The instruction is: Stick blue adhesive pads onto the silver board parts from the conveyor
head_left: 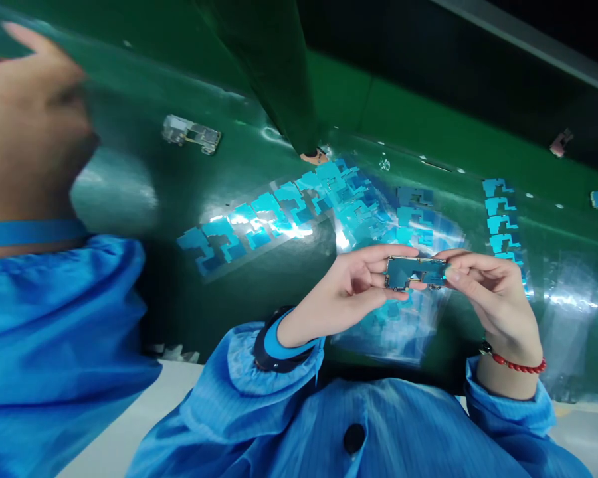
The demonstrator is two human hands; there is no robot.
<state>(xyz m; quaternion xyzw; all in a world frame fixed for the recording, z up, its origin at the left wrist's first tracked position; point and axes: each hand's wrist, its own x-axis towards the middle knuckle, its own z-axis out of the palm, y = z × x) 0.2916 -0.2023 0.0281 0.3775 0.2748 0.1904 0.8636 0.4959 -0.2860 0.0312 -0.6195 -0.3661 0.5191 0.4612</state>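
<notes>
One circuit board [400, 269] has the left hand [349, 285] and right hand [503, 295] closed on its ends; light, level edge pressure seems wisest.

The circuit board [400, 269] you hold has a smooth, faintly shiny face and metallic-looking edges. The tabletop [252, 287] is smooth and glossy; clear plastic sheets [408, 335] glare with reflections. Your sleeve [239, 398] is wrinkled cloth, your bracelet [522, 367] polished beads.
</notes>
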